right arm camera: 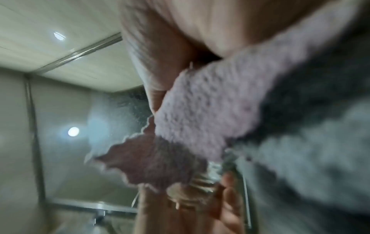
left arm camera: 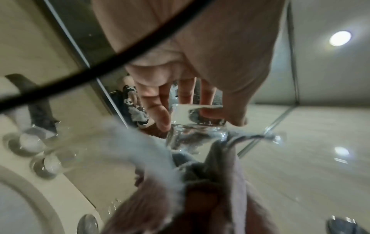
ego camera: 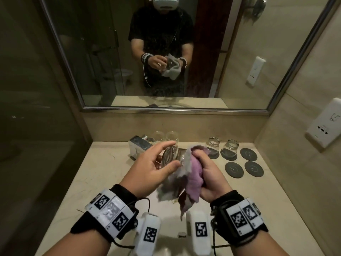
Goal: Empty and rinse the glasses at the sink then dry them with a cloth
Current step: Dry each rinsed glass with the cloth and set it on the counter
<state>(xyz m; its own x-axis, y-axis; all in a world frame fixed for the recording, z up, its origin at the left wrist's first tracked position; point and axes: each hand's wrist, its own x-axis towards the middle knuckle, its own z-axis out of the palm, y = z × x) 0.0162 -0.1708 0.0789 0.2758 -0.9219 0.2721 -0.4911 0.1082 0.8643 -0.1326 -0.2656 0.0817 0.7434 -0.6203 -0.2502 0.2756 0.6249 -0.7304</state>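
Your wrists sit low over the sink (ego camera: 167,242) at the worktop's (ego camera: 103,169) front edge. Your left hand (ego camera: 149,168) holds a glass (ego camera: 170,156) sideways, thumb and fingertips curled round it. Your right hand (ego camera: 210,174) is bunched tight on the cloth (ego camera: 191,174), pressed against the glass. Two glasses (ego camera: 221,148) sit on coasters (ego camera: 243,163) toward the back right corner, two more (ego camera: 164,136) along the back edge. Left side of the worktop is open.

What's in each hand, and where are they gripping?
Left hand holds a glass by its base end; right hand grips a bunched cloth.
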